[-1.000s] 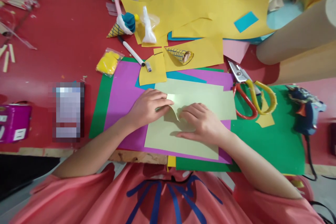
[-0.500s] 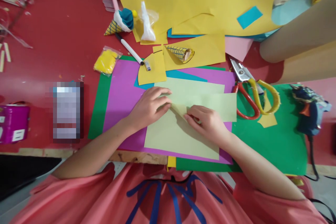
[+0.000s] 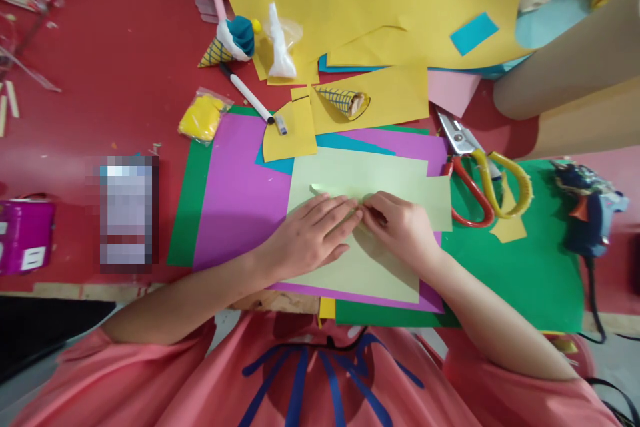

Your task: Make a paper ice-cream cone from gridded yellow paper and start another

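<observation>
Both hands meet over a pale green paper sheet [image 3: 360,173] that lies on a purple sheet [image 3: 240,200] atop a green sheet [image 3: 520,273] at the near edge of the red bench [image 3: 115,80]. The left hand [image 3: 310,237] lies flat, fingers spread, pressing the paper down. The right hand [image 3: 400,227], curled, seems to pinch a small fold, though the grip is partly hidden; scissors [image 3: 480,173] lie just right.
</observation>
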### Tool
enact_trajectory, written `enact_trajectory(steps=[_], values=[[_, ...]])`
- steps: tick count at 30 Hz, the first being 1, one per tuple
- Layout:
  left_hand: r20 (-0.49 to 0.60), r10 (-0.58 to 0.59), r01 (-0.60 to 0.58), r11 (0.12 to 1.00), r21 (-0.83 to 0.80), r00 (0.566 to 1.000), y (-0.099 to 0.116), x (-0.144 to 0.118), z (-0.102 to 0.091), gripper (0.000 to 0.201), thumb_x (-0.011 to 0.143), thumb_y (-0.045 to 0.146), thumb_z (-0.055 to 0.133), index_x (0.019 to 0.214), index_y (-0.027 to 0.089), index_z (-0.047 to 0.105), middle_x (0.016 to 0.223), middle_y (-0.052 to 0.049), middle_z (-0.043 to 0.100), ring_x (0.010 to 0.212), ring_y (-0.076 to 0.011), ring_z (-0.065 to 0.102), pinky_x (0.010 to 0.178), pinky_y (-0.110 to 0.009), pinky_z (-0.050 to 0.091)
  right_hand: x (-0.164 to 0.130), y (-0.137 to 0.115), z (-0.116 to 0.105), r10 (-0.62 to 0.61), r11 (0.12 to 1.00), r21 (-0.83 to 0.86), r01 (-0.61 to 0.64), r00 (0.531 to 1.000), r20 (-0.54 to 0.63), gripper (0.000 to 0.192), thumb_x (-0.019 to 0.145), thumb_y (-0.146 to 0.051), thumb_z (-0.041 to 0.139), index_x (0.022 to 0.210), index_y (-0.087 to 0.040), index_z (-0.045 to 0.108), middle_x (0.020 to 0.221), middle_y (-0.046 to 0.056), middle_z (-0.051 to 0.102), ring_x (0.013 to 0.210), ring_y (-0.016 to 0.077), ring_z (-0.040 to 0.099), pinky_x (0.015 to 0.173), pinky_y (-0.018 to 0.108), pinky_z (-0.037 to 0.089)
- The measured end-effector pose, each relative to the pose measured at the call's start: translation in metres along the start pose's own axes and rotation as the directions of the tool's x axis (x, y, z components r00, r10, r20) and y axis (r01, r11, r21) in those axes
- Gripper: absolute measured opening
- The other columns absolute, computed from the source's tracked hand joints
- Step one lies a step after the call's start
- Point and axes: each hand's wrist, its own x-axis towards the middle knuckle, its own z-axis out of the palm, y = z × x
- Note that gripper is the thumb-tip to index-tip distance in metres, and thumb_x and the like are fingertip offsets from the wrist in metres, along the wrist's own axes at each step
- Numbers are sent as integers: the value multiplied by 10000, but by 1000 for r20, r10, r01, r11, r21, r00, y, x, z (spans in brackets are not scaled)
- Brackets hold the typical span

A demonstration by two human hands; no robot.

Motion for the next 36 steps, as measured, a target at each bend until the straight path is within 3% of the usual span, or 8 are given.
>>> enact_trajectory(steps=[13,27,29,32,36], values=[[124,-47,30,990,138,991,1,-2,8,630,976,406,404,1450,4,303,1505,-207,377,1412,-317,345,1168,-457,284,2,0,1,6,998,-61,-8,1000,-30,239,903,-266,492,689,-175,544,652,20,592,527,104,468,502,255,253],[195,-95,65,986,154,976,1,0,9,640,987,441,346,1472,28,289,1547,-189,301,1440,-318,290,1175,-483,255,6,2,4,7,993,-116,-11,999,-41,254,892,-263,505,658,-167,532,615,4,550,503,93,399,489,245,234],[207,-102,68,984,163,973,1,0,8,642,988,449,337,1474,31,287,1549,-186,299,1443,-311,286,1179,-475,249,5,1,4,-7,990,-138,-2,998,-65,230,900,-281,513,723,-154,586,654,9,585,504,91,426,479,241,244],[211,-100,63,982,176,972,1,0,8,635,989,458,329,1463,36,313,1548,-184,303,1442,-304,289,1180,-467,247,2,1,1,-63,978,-207,43,994,-92,214,922,-289,511,995,-149,656,758,15,641,545,98,513,475,236,273],[212,-101,62,981,186,972,0,-1,8,635,987,467,327,1459,42,323,1552,-178,299,1448,-300,277,1182,-461,240,0,2,-5,-168,943,-305,134,982,-89,341,962,-271,467,1273,-210,593,809,9,655,623,107,587,500,233,323]])
